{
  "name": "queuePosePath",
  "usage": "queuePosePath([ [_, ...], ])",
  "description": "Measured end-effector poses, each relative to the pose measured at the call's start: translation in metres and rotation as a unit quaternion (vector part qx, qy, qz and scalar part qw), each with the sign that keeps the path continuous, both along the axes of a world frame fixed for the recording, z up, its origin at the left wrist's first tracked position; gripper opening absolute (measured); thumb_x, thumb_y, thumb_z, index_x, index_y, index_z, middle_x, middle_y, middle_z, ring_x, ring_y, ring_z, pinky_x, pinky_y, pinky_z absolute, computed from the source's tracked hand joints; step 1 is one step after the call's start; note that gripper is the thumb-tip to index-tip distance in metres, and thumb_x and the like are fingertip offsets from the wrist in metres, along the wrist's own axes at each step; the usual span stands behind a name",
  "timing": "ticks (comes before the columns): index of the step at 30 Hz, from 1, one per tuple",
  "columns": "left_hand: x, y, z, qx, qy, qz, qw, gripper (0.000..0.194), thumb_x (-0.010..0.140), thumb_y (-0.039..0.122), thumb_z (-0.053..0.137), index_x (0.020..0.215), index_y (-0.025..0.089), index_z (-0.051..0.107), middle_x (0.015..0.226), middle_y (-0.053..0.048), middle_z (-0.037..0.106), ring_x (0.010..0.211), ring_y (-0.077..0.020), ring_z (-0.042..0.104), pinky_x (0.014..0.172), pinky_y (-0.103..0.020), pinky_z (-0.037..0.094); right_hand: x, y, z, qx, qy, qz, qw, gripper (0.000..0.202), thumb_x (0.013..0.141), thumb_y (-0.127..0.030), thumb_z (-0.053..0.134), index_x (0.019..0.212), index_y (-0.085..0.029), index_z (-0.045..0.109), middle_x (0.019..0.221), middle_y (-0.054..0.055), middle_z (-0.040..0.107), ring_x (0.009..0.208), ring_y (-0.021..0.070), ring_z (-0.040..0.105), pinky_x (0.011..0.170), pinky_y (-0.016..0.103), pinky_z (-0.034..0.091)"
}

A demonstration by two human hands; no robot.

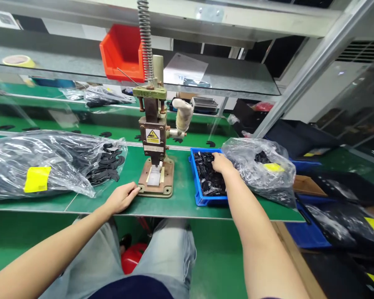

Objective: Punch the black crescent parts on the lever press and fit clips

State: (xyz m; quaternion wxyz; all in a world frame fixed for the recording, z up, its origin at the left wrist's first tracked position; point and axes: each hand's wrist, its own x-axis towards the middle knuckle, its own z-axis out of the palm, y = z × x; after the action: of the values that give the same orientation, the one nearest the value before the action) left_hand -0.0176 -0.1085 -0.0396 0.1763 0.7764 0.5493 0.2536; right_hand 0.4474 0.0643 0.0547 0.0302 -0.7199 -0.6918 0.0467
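Note:
My left hand point(123, 198) rests on the green table with its fingers curled together. Its fingertips touch the front left corner of the base of a hand press point(156, 135); anything inside them is hidden. Under the press ram, a pale metal block point(154, 176) sits on the base. My right hand point(222, 163) reaches into a blue bin point(212, 201) filled with small black parts point(208, 176). Its fingers are bent and drawn together at the parts, and I cannot make out what is between them.
A clear plastic bag point(59, 153) of flat black curved pieces lies on the left. Another plastic bag point(258, 166) stands right of the bin. Behind the press runs a green strip with scattered black pieces point(106, 134). A red-orange bin point(121, 52) is on the shelf above.

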Motion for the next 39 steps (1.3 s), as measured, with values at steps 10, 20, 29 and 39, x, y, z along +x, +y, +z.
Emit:
queuePosePath([
  [10,-0.004,0.002,-0.004,-0.025,-0.009,-0.014,1.0,0.036,0.107,0.047,0.041,0.083,0.023,0.052,0.078,0.001,0.06,0.075,-0.0186,0.058,0.073,-0.03,0.042,-0.001,0.011,0.008,-0.069,-0.048,0.026,0.996,0.043,0.098,-0.044,0.064,0.132,-0.019,0.06,0.133,0.01,0.064,0.116,0.0219,0.066,0.099,0.046,0.06],
  [20,-0.005,0.0,0.0,-0.04,-0.027,-0.043,0.998,0.039,0.107,0.052,0.039,0.083,0.024,0.052,0.077,0.001,0.061,0.074,-0.0196,0.06,0.072,-0.031,0.04,-0.023,-0.086,0.015,-0.027,-0.015,0.024,0.999,0.041,0.098,-0.044,0.063,0.13,-0.019,0.062,0.133,0.01,0.065,0.117,0.0218,0.066,0.101,0.046,0.059],
  [29,-0.008,-0.001,0.009,-0.047,-0.064,-0.055,0.995,0.042,0.107,0.055,0.037,0.083,0.024,0.053,0.078,0.0,0.063,0.076,-0.0204,0.062,0.073,-0.031,0.04,-0.046,-0.135,0.029,0.12,0.142,-0.073,0.98,0.035,0.098,-0.048,0.061,0.114,-0.017,0.066,0.109,0.006,0.071,0.098,0.0166,0.068,0.091,0.039,0.059],
  [39,-0.017,-0.005,0.011,-0.027,-0.21,-0.03,0.977,0.035,0.105,0.05,0.047,0.086,0.022,0.059,0.076,0.001,0.061,0.071,-0.0161,0.057,0.069,-0.028,0.046,-0.156,-0.201,-0.01,0.166,0.491,0.005,0.855,0.038,0.098,-0.058,0.051,0.111,-0.022,0.054,0.093,0.007,0.079,0.053,0.0101,0.056,0.056,0.027,0.05],
])
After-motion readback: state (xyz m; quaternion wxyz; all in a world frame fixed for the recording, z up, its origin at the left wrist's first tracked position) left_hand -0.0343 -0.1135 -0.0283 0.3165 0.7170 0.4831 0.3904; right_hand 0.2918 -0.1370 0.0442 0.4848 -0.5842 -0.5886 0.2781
